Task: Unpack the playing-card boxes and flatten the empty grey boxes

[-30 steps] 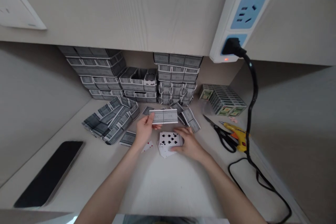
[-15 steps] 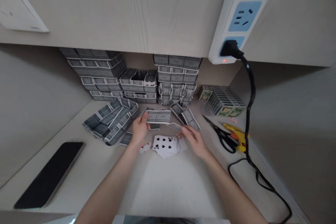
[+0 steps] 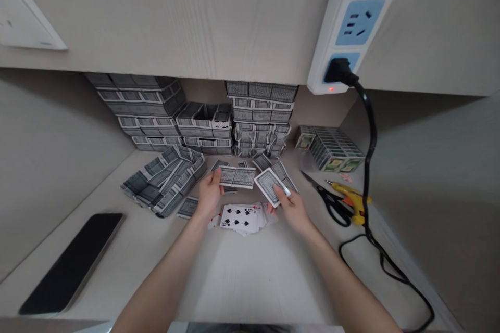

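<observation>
My left hand (image 3: 210, 193) pinches the left end of a strip of patterned playing cards (image 3: 239, 177), held level above the desk. A single playing card (image 3: 270, 186), back side up and tilted, is between the thumb and fingers of my right hand (image 3: 292, 209). The card's left corner is close to the strip's right end. Below them lies a loose pile of face-up playing cards (image 3: 238, 217) with a six of spades on top. Folded card pieces (image 3: 283, 173) rest just behind the right hand. Another card (image 3: 188, 207) lies beside my left wrist.
Stacked card boxes (image 3: 262, 109) stand along the back, with an open card tray (image 3: 167, 179) at left. Black scissors (image 3: 332, 203), a yellow glue gun (image 3: 353, 200) and a cable (image 3: 371, 166) lie right. A phone (image 3: 72, 263) lies left; packed cards (image 3: 332, 148) sit back right.
My right hand has turned its card so the patterned back faces up. The six of spades on the pile has shifted left, uncovering a red card. The left hand still holds the strip.
</observation>
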`<state>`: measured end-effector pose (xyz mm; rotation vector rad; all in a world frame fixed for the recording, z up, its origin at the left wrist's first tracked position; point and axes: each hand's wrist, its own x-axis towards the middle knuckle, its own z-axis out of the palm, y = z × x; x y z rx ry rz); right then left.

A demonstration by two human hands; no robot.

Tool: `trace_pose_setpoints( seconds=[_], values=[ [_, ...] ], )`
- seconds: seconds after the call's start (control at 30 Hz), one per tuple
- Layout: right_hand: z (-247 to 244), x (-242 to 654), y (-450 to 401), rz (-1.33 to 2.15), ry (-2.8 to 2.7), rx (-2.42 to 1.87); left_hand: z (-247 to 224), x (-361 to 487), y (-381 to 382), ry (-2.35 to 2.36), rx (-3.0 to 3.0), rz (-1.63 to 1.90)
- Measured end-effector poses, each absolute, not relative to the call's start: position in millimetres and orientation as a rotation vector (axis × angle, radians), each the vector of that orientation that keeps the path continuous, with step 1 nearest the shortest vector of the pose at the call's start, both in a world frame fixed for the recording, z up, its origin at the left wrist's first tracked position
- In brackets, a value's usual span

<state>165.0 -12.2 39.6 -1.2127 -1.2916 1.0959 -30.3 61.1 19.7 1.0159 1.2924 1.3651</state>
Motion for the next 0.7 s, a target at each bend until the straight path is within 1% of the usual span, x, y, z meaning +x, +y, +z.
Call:
trace_pose_setpoints(
  seconds=[0.37,0.7],
  values=[
    [35.1,161.8,-14.0,1.252,-1.400,-1.136,24.6,-28.0,56.8,1.327,1.171,1.399],
    [26.7,164.2,-14.3,1.403,-1.342,-1.135,32.1,-28.1,52.1,1.364,1.254,1.473]
  ],
)
